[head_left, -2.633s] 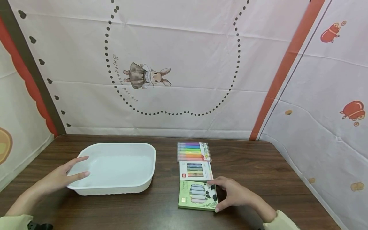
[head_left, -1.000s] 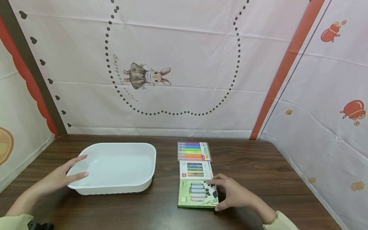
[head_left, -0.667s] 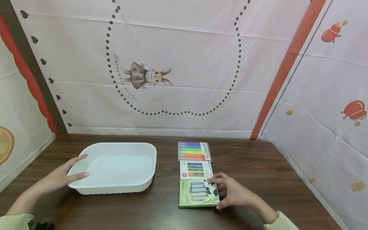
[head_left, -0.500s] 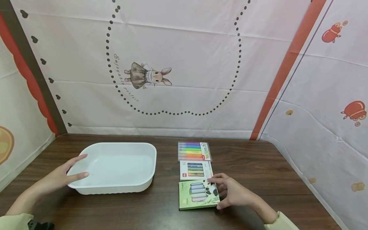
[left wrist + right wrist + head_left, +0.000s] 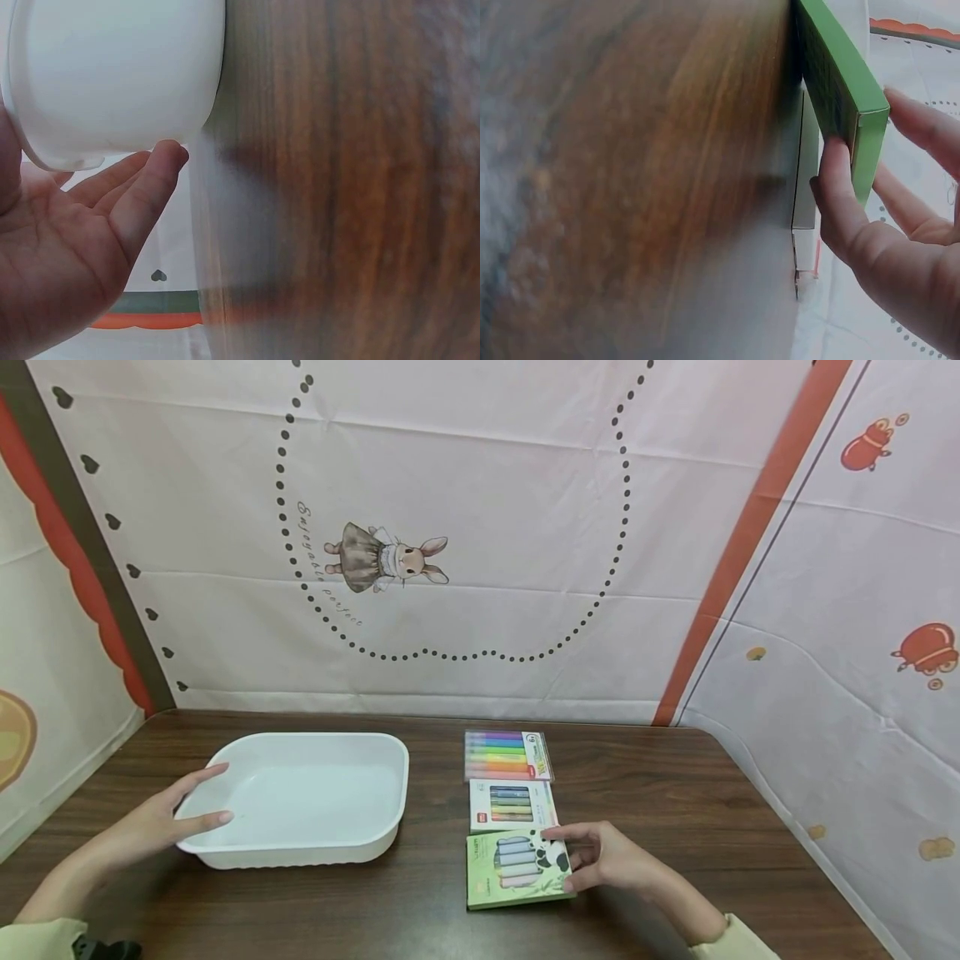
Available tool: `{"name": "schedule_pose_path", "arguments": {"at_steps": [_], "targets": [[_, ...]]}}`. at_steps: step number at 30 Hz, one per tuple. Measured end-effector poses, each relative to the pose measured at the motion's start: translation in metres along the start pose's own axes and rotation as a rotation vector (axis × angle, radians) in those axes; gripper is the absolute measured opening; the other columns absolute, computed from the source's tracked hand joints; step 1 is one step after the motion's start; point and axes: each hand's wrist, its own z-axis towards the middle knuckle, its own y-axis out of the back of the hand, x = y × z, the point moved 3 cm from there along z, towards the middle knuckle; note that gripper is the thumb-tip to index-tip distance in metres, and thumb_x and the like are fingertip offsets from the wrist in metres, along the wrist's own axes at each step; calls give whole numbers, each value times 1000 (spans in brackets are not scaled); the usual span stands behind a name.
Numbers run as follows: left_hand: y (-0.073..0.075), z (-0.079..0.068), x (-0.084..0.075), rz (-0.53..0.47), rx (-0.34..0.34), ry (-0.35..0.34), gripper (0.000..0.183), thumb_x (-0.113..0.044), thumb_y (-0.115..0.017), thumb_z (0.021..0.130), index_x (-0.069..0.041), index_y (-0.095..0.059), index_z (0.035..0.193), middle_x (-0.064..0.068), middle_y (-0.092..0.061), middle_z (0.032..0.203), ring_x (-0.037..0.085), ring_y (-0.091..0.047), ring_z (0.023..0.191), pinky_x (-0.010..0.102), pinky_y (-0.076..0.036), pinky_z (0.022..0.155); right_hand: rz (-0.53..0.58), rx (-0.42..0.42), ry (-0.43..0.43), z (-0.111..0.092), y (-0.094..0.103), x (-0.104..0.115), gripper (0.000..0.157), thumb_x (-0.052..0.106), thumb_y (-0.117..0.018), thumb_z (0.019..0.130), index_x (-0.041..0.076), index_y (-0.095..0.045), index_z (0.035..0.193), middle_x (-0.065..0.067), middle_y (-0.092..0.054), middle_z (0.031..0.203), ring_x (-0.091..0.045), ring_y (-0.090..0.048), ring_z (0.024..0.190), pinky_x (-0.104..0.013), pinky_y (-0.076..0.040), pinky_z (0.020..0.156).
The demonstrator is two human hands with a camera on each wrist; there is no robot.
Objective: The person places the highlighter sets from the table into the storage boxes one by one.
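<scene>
Dark wood-grain worktop (image 5: pixel 375 914) fills the foreground. Nearest, the right hand (image 5: pixel 615 860) pinches the green panda-print pen box (image 5: pixel 483 864) at its 3 o'clock end, tipped up; that off-centre grip might let it twist loose or nudge the white windowed pen box (image 5: pixel 477 803) at 12. Toward 10 o'clock, the left hand (image 5: pixel 146 822) clasps the white plastic tray (image 5: pixel 322 802) by its rim. Beyond lies the clear rainbow marker pack (image 5: pixel 495 757).

Smooth plastic tub (image 5: pixel 300 855), wood-grain tabletop (image 5: pixel 660 793).
</scene>
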Motion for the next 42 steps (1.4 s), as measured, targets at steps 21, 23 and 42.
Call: {"name": "schedule_pose_path", "arguments": {"at_steps": [21,23,42], "targets": [[0,-1,0,-16,-17,-19,79,-35,-59,88,-6,-13,145,39,-15,139,57,-19,121,68,-27,83,137,-37,-2,1,0,-3,66,-6,-66,71,-13,-38,131,-2,-61,86,-6,-53,60,-22,-49,59],[0,-1,0,-20,-14,-15,80,-35,-59,88,-6,-13,145,39,-15,139,57,-18,122,68,-26,83,138,-48,0,1,0,-4,66,-6,-64,71,-13,-37,131,-6,-62,91,-8,-56,63,-23,-50,61],[0,-1,-1,-20,-2,6,81,-37,-59,87,-5,-12,146,39,-14,139,56,-18,122,67,-27,83,144,-51,40,3,-1,3,66,-8,-59,71,-15,-33,132,-4,-65,79,-6,-57,62,-22,-49,61]]}}
